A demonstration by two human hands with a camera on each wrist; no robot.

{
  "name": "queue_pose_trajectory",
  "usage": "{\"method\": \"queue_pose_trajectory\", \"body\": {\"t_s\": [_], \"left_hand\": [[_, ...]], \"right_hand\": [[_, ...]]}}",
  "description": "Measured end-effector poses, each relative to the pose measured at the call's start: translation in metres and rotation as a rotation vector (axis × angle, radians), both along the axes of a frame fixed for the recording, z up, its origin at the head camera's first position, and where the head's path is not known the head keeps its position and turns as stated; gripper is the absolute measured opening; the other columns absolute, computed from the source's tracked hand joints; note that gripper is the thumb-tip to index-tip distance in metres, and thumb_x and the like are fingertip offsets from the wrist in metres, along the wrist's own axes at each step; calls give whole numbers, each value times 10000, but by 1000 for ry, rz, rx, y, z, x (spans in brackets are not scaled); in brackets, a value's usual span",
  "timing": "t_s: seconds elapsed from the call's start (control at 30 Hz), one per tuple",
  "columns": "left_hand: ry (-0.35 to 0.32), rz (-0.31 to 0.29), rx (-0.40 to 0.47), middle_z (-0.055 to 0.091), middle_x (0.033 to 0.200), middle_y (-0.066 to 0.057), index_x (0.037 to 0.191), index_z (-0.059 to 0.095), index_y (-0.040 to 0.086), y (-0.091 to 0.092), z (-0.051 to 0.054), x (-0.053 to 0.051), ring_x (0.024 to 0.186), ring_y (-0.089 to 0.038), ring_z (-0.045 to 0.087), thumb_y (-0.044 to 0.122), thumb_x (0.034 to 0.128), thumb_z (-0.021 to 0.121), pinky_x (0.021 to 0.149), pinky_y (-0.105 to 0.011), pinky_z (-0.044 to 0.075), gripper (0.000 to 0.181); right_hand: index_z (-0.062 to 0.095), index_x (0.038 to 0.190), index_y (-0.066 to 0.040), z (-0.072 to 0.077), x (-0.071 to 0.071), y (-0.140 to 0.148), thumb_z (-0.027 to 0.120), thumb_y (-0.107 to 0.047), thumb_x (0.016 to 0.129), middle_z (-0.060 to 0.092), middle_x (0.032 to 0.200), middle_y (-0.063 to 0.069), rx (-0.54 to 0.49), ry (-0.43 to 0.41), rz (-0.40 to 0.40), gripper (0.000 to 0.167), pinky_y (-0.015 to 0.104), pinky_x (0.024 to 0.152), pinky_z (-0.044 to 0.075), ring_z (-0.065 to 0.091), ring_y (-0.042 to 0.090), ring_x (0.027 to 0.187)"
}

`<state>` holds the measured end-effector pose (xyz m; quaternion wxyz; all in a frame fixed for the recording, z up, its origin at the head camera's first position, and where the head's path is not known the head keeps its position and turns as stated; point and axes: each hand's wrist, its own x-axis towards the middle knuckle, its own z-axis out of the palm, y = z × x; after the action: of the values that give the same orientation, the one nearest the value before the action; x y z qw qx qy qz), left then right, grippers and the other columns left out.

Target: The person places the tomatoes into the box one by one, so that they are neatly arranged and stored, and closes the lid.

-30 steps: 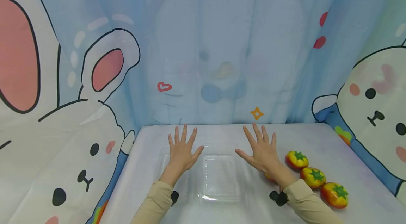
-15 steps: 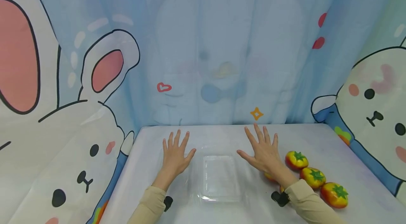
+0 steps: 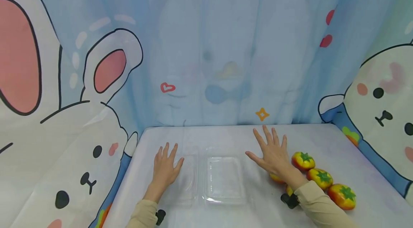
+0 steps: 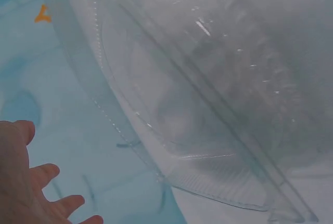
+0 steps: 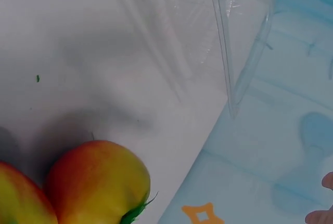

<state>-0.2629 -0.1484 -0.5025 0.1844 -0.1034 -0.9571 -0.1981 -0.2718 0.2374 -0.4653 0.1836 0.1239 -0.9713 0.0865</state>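
Lying between left hand and right hand — a clear tray.

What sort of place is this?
Probably a makeshift booth for staged tabletop work: a cartoon curtain hangs behind and on both sides of a white table, where a clear box and several red-yellow fruits sit.
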Motion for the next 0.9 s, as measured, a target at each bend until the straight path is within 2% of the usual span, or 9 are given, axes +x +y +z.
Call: {"method": "queue_pose_trajectory", "body": {"t_s": [0.27, 0.53, 0.67, 0.9], "left_hand": [[-28, 33, 17, 382, 1473, -298, 1434, 496, 49, -10, -19, 5, 1306, -512, 377, 337, 971, 572, 966, -642, 408, 551], [-68, 66, 57, 412, 1449, -286, 1426, 509, 60, -15, -36, 10, 1223, -474, 449, 298, 973, 564, 827, -603, 487, 515], [-75, 86, 90, 438, 1424, -286, 1414, 520, 57, -16, -40, 11, 1173, -465, 492, 258, 964, 573, 787, -589, 501, 496], [-121, 177, 214, 469, 1386, -284, 1403, 519, 29, -19, -39, 13, 1174, -478, 515, 173, 953, 557, 825, -609, 500, 474]], "right_hand": [[325, 1536, -104, 4, 2, 14, 588, -612, 874, 192, 1581, 263, 27, -36, -30, 874, 771, 1055, 66, 157, 547, 1407], [335, 1520, -59, 3, -3, 36, 582, -605, 887, 199, 1558, 304, -11, -92, -58, 872, 788, 1036, 74, 167, 582, 1379], [318, 1516, -31, 8, -9, 54, 589, -574, 899, 193, 1540, 337, -39, -132, -71, 866, 802, 1020, 72, 170, 612, 1357], [285, 1489, 52, 20, -25, 93, 581, -452, 942, 224, 1469, 421, -100, -251, -81, 800, 821, 976, 157, 236, 623, 1304]]}}
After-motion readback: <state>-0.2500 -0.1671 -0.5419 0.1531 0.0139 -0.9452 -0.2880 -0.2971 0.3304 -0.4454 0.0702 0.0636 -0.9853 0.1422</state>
